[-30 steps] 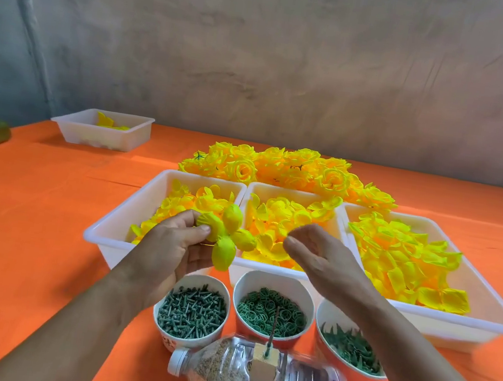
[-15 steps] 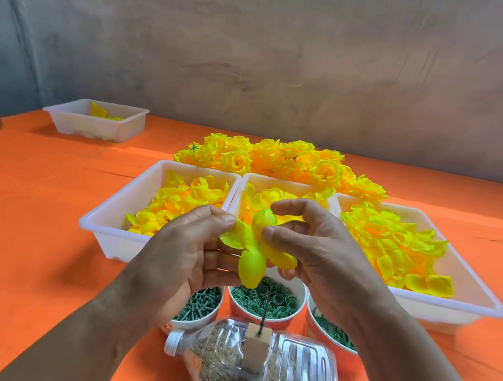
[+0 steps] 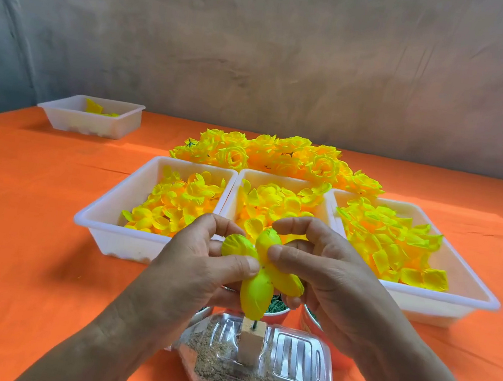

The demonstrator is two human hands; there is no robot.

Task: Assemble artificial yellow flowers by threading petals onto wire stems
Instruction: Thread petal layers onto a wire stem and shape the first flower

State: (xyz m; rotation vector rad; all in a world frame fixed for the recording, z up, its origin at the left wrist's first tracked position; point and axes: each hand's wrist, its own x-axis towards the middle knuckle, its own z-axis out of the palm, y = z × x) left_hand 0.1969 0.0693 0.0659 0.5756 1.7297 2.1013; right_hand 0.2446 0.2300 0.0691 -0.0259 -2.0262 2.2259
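Yellow and four-lobed, the petal piece [image 3: 260, 267] is hanging just above the wooden block [image 3: 251, 339], pinched from both sides. The left hand [image 3: 200, 267] is pressing its thumb near the piece's centre, with its fingers [image 3: 223, 223] curling behind the left lobe. The right hand [image 3: 325, 275] is pinching the upper lobe between thumb and forefinger, and its other fingers [image 3: 299, 245] are curling behind the right lobe. Both forearms are reaching in from the lower corners, angling toward each other over the block.

A thin dark wire stem [image 3: 255, 326] is standing up out of the block's top, under the lowest lobe. Whether it is passing through the piece I cannot tell.

The block is sitting in a clear plastic bottle [image 3: 293, 367] that is lying on its side, partly filled with sandy grains. Just behind the block, cups are peeking out from under the hands; the middle cup [image 3: 274, 314] is holding green rings.

Beyond the block, a left tray [image 3: 103, 221], a middle tray [image 3: 233, 194] and a right tray [image 3: 456, 283], all white, are sitting side by side, each heaped with yellow petals. Farther beyond, finished flowers [image 3: 281, 155] are lying in a pile. Far back and left of the block, a small white tray [image 3: 91, 126] is holding a few yellow pieces. The orange desk [image 3: 29, 223] is carrying it all.
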